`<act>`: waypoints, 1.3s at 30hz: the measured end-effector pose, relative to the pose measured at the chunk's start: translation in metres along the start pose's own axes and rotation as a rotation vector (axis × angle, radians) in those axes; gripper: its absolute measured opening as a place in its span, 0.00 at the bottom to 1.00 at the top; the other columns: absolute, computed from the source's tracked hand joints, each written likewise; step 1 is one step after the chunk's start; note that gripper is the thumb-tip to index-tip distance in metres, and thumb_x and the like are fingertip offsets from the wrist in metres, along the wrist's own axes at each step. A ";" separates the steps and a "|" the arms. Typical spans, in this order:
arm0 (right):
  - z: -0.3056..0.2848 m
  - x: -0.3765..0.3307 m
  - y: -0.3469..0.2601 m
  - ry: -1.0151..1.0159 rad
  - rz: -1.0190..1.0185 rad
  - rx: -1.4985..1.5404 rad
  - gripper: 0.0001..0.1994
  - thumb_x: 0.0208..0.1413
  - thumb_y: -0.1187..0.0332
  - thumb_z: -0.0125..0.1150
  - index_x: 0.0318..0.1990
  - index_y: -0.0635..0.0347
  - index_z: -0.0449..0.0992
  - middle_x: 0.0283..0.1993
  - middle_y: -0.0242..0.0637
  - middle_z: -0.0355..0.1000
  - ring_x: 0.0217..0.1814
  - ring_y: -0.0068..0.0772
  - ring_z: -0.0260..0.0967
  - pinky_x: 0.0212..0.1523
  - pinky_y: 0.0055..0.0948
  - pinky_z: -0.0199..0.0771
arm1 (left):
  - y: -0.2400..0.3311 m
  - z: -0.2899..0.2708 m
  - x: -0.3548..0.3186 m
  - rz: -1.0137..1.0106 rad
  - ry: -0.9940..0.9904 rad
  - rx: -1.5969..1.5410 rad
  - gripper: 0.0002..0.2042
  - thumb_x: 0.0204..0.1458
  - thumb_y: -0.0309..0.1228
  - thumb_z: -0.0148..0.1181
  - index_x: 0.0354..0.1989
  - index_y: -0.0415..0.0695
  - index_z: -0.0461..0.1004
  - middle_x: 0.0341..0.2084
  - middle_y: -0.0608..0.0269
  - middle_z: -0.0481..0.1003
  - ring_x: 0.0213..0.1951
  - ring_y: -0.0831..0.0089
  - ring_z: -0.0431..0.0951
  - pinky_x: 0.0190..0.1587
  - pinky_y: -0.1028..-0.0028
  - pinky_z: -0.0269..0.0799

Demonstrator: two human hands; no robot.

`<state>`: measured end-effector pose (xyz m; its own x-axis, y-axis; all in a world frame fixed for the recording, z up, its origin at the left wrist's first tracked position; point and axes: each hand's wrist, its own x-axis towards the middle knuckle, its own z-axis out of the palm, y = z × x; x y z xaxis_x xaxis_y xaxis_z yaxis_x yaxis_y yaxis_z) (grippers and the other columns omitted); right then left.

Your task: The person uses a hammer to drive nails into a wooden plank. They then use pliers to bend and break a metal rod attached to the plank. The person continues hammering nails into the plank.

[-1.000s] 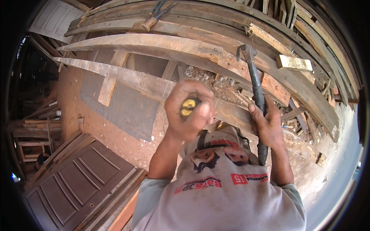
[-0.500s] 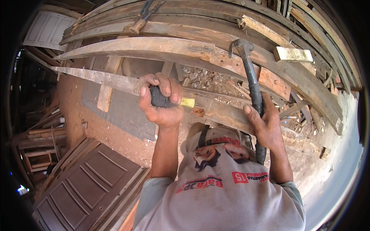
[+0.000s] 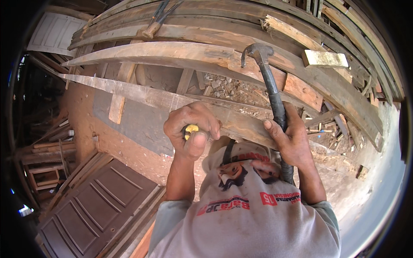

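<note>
My left hand (image 3: pixel 192 127) is closed round a tool with a black-and-yellow handle (image 3: pixel 189 130). Only the handle's end shows between the thumb and fingers; the rest is hidden. That fist is at the near edge of a long, narrow wooden beam (image 3: pixel 142 92), whose surface it partly covers. To its right, my right hand (image 3: pixel 294 136) grips a claw hammer (image 3: pixel 270 84) by its black, wrapped handle. The hammer stands nearly upright in the picture, head away from me, over the wood. Another beam (image 3: pixel 172 51) lies beyond the first.
Long planks (image 3: pixel 215 32) are stacked at the back, with pincers (image 3: pixel 157 23) on them. A short wood block (image 3: pixel 325 59) lies at the right. Rubble (image 3: pixel 234 88) fills a gap between beams. A brown panelled door (image 3: pixel 94 206) lies low on the left, and a wall (image 3: pixel 387 172) is at the right.
My left hand has turned over and moved slightly right, so the handle's yellow end now shows beside the thumb. The hammer has shifted a little left in my right hand's grip.
</note>
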<state>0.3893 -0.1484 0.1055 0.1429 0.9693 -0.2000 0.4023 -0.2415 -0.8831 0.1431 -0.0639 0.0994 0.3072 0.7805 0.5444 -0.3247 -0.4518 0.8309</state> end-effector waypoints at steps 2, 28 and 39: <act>-0.001 0.000 -0.003 -0.013 -0.007 -0.016 0.31 0.62 0.49 0.68 0.56 0.71 0.70 0.25 0.40 0.64 0.27 0.33 0.62 0.31 0.38 0.67 | 0.003 -0.004 -0.010 0.024 0.069 0.040 0.24 0.64 0.49 0.62 0.30 0.38 0.66 0.22 0.53 0.70 0.19 0.69 0.74 0.20 0.72 0.74; 0.001 -0.005 -0.004 -0.017 -0.065 -0.088 0.29 0.62 0.50 0.67 0.56 0.69 0.67 0.22 0.43 0.66 0.24 0.47 0.69 0.29 0.46 0.68 | -0.003 0.007 -0.045 0.054 0.313 -0.221 0.19 0.65 0.50 0.51 0.34 0.45 0.64 0.22 0.62 0.65 0.23 0.72 0.65 0.28 0.71 0.63; 0.000 -0.003 -0.001 -0.026 -0.068 -0.087 0.29 0.63 0.50 0.67 0.56 0.68 0.67 0.22 0.40 0.64 0.24 0.41 0.68 0.29 0.44 0.67 | -0.012 0.015 -0.015 -0.180 0.478 -0.048 0.18 0.68 0.49 0.48 0.36 0.45 0.64 0.23 0.61 0.65 0.23 0.70 0.66 0.29 0.69 0.65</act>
<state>0.3878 -0.1513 0.1073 0.0893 0.9842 -0.1529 0.4877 -0.1771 -0.8548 0.1556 -0.0766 0.0832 -0.0779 0.9596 0.2705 -0.3485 -0.2804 0.8944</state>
